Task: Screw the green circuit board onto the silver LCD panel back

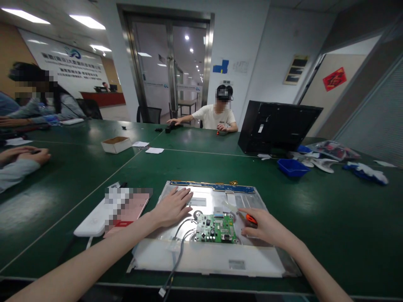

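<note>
A flat display panel (208, 259) lies back side up on the table before me. A green circuit board (216, 228) sits on its metal back, with a flat ribbon cable and dark wires running from it. My left hand (174, 203) rests flat on the upper left of the panel, fingers spread, holding nothing. Beside the board's right edge, my right hand (260, 224) is curled round a tool with an orange-and-black handle (251, 219), which looks like a screwdriver. Its working end is hard to make out. Along the panel's far edge runs a narrow blue circuit strip (217, 187).
Left of the panel lie a white power bank-like device (94, 218) and a pink booklet (138, 205). A black monitor casing (280, 126), blue tray (292, 167) and gloves (367, 173) stand right. A cardboard box (116, 144) is farther back. Other people sit around the table.
</note>
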The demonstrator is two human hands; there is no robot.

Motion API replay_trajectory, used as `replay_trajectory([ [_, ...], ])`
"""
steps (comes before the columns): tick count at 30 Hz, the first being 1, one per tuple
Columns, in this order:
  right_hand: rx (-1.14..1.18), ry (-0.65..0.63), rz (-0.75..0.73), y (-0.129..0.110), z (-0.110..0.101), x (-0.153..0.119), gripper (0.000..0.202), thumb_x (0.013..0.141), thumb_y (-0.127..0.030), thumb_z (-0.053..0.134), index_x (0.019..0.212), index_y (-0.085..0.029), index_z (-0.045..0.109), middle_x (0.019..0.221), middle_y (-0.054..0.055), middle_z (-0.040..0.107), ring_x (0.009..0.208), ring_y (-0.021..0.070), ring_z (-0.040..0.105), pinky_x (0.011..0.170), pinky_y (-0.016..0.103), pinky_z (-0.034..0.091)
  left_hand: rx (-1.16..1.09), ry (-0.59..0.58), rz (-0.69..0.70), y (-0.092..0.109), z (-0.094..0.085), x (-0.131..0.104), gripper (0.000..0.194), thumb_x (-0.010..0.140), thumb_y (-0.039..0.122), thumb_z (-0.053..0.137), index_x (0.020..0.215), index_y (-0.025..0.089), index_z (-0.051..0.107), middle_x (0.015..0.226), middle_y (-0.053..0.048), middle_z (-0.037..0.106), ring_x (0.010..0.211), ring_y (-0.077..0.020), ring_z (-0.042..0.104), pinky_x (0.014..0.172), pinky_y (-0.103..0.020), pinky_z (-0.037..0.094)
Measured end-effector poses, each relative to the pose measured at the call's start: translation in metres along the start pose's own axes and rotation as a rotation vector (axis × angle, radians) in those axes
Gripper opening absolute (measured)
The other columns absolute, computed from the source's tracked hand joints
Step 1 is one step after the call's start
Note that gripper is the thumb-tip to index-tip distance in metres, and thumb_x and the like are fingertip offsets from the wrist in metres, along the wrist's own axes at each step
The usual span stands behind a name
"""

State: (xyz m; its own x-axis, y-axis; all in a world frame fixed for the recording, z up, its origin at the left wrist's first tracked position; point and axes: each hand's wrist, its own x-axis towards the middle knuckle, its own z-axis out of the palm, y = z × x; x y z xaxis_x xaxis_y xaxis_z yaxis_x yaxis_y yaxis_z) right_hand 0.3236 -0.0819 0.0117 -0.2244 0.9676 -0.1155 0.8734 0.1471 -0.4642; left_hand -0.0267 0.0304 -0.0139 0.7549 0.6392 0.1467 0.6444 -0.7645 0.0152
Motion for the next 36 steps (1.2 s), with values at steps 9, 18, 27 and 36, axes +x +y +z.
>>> replay_trajectory([
  [9,-0.023,0.013,-0.167,-0.02,0.003,0.018,0.038,0.088,-0.035,0.057,0.122,-0.019,0.062,0.113,0.01,0.067,0.101,0.0251,0.063,0.09,0.039,0.046,0.025,0.003,0.006,-0.019,-0.001,-0.007,0.053,0.102,0.05,0.031,0.145,0.021,0.041,0.151,-0.01,0.042,0.139,-0.0271,0.037,0.117,-0.048,0.019],
  [18,-0.151,0.029,-0.176,-0.019,0.009,0.027,0.014,0.09,-0.018,0.048,0.094,-0.018,0.061,0.096,0.008,0.065,0.083,0.0202,0.06,0.074,0.032,0.045,-0.069,0.025,0.014,-0.006,-0.018,-0.008,0.029,0.1,0.035,0.042,0.119,0.02,0.058,0.12,-0.009,0.059,0.109,-0.0258,0.055,0.096,-0.04,0.041],
  [27,-0.229,0.003,-0.206,-0.017,0.009,0.039,0.011,0.089,-0.014,0.05,0.087,-0.018,0.06,0.089,0.007,0.065,0.077,0.0196,0.058,0.066,0.029,0.038,-0.355,0.006,-0.041,-0.01,-0.011,0.004,0.017,0.091,0.012,0.047,0.087,0.017,0.063,0.093,-0.006,0.063,0.083,-0.0197,0.059,0.074,-0.03,0.044],
  [36,-0.23,0.063,-0.302,-0.061,-0.002,0.079,0.009,0.091,-0.016,0.052,0.088,-0.019,0.06,0.095,0.005,0.066,0.08,0.0162,0.057,0.067,0.025,0.037,-0.435,0.088,-0.089,-0.008,-0.014,0.012,0.009,0.086,0.013,0.057,0.091,0.016,0.064,0.088,-0.004,0.066,0.076,-0.0177,0.059,0.069,-0.028,0.041],
])
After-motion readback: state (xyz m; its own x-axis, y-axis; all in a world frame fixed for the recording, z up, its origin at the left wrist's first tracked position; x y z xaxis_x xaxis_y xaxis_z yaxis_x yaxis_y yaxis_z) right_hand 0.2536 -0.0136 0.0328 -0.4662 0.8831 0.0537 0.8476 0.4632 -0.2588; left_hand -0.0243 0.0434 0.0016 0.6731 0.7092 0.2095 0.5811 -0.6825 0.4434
